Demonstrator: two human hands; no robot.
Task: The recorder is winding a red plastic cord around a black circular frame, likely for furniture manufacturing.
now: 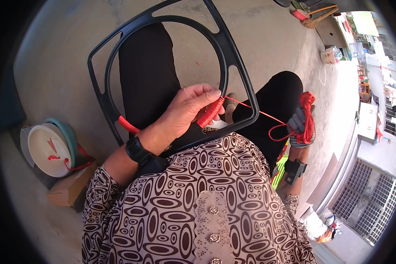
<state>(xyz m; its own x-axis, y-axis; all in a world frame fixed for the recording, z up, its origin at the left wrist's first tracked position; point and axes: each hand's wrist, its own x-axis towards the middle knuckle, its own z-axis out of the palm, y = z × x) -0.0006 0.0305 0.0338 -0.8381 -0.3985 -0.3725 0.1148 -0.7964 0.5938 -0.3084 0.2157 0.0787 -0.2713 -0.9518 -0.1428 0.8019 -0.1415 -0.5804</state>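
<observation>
A black frame (228, 50), a ring inside a squared outer rim, rests across my lap. Tightly wound red cord (211, 113) covers a stretch of the ring's near right side, and another red-wrapped stretch (127, 125) shows at the near left. My left hand (190, 104) is closed on the ring at the end of the right winding, thumb and forefinger pinching there. From that spot a single strand runs right to my right hand (298, 125), which wears a grey glove and grips a looped bundle of red cord (308, 112). Part of the ring is hidden behind my left hand and forearm.
At the left, a cream basin (39, 149) with red scraps sits against a teal basin (59, 125), beside a cardboard box (70, 189). A broom (319, 18) lies at the far right. Shelving and a barred window (367, 196) line the right side.
</observation>
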